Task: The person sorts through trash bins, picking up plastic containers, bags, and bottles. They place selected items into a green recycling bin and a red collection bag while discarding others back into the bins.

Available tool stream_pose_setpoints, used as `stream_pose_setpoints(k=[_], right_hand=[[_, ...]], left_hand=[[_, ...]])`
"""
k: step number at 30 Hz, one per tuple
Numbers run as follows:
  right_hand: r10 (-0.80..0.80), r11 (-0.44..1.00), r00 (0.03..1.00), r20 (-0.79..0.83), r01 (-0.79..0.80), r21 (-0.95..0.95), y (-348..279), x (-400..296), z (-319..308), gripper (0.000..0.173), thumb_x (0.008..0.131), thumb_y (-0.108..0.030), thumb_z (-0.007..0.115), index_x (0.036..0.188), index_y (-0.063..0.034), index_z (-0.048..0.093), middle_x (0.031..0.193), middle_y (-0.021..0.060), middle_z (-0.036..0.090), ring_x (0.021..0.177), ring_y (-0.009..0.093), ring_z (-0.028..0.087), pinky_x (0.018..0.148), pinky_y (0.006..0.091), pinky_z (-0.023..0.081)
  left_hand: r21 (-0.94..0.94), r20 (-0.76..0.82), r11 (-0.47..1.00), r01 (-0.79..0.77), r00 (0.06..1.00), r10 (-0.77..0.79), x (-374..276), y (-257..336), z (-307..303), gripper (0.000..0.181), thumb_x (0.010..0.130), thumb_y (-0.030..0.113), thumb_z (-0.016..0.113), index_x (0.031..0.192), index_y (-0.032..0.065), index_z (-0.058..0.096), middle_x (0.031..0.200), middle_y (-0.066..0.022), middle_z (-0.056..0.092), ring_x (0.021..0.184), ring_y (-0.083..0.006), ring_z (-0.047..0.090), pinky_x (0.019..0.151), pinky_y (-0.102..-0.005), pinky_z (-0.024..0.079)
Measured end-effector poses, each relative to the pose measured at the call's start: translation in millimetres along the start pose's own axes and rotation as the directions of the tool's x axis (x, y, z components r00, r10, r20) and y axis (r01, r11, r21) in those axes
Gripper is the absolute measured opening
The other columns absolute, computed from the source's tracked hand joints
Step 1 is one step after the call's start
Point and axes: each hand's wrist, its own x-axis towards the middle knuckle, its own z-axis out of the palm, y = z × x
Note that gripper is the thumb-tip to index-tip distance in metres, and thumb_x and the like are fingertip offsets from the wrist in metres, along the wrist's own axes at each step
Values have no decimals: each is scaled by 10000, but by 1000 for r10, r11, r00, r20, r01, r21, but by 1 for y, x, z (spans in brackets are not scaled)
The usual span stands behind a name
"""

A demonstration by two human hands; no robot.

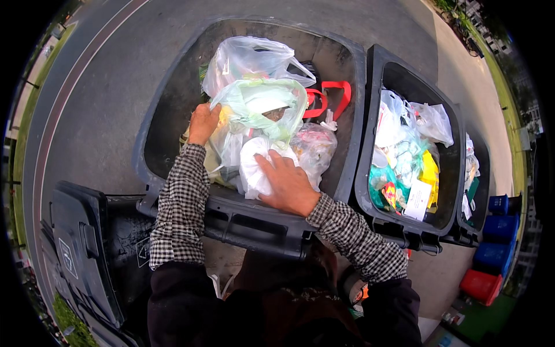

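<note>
A large dark wheeled bin (173,82) full of bagged rubbish stands open before me. My left hand (204,123) pinches the left rim of a pale green plastic bag (260,93), whose mouth gapes and shows white and brown waste inside. Spread over a white plastic bag (256,167) at the bin's near side is my right hand (288,182); whether its fingers grip the bag, I cannot tell. Behind the green bag lies a translucent knotted bag (247,56). Red straps (342,97) and a clear bag of waste (315,147) are at the right.
To the right stands a second open bin (373,130) with bags and a white card (418,199), then a third bin (485,173). Blue containers (494,230) and a red container (480,286) are at the far right. A lidded bin (86,251) is at the left.
</note>
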Motion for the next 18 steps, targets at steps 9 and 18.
stream_pose_setpoints(k=[9, 18], right_hand=[[73, 937, 996, -53, -51, 346, 23, 1, -12, 757, 849, -324, 780, 1494, -76, 473, 1293, 239, 566, 1197, 403, 569, 1025, 457, 485], [409, 423, 891, -197, 6, 906, 39, 16, -26, 414, 965, -184, 701, 1306, 35, 613, 1127, 111, 714, 978, 158, 676, 859, 301, 546]], left_hand=[[-176, -53, 971, -162, 987, 155, 18, -9, -28, 433, 925, 330, 706, 1220, 14, 685, 956, -148, 751, 903, -265, 726, 838, -383, 536], [-71, 351, 996, 59, 936, -30, -3, -12, -18, 752, 848, 456, 795, 1367, -47, 588, 1201, -233, 706, 1156, -322, 667, 982, -409, 512]])
